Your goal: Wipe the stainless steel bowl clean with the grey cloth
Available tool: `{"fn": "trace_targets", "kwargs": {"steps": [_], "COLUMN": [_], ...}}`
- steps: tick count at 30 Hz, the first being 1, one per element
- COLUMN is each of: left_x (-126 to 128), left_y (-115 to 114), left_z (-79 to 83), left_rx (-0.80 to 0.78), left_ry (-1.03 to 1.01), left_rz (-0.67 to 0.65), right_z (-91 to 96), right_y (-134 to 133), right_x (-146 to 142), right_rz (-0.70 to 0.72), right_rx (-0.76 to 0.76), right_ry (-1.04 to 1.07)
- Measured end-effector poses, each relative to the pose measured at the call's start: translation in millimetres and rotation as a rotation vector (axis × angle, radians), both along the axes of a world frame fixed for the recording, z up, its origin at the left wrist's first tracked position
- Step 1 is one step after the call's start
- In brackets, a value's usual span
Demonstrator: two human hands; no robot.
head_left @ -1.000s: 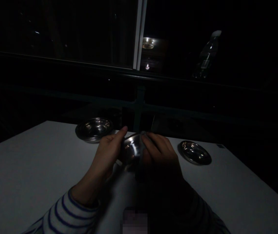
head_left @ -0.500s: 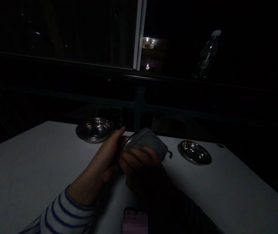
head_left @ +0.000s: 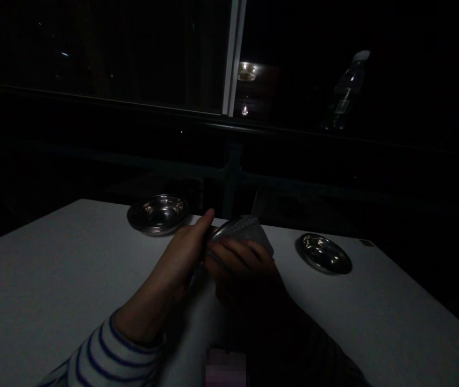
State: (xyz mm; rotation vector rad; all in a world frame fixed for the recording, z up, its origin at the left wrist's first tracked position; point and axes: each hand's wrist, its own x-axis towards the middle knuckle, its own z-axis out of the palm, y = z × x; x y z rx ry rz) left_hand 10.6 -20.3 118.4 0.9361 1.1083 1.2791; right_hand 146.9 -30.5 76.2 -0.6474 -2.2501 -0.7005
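My left hand (head_left: 183,252) is closed on a shiny metal dish (head_left: 224,229), its thumb pointing up and its other fingers mostly hidden. Only a slice of the dish's rim shows, so its full shape cannot be made out. A grey textured cloth (head_left: 256,232) lies over the dish's right side. My right hand (head_left: 248,271), in deep shadow, has its fingers curled around the cloth and presses it against the dish. Both hands are above the white table (head_left: 72,279).
A stack of metal bowls (head_left: 157,214) stands at the table's far edge, left of my hands. One shallow metal bowl (head_left: 326,253) sits to the right. A phone-like pinkish object (head_left: 226,370) lies near me. Beyond are a clear bottle (head_left: 347,91) and a window frame (head_left: 233,59).
My right hand and the cloth have shifted slightly over the dish, and the cloth's hanging loop is out of sight. My left hand keeps its hold with a small turn.
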Motion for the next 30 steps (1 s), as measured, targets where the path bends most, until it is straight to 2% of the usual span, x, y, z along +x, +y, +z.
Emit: {"fn": "trace_targets", "kwargs": {"steps": [6,13,23,30], "left_x": [3.3,3.8,3.5,2.0], "left_y": [-1.1,-0.2,-1.7,-0.8], "left_z": [0.1,-1.3,2.3,2.8], "left_rx": [0.017,0.015,0.022,0.029], "left_ry": [0.012,-0.062,-0.119,-0.152], "left_rz": [0.082,0.106,0.116,0.137], "right_z": [6.7,11.5,17.7,20.5], "right_y": [-0.6,1.5,5.9,8.0], "right_x": [5.0,9.9,22.4,26.8], "right_rz": [-0.041,-0.055,-0.062,-0.076], "right_rx": [-0.046,-0.06,-0.162,-0.162], "right_ry": [0.138,0.261,0.34,0.388]}}
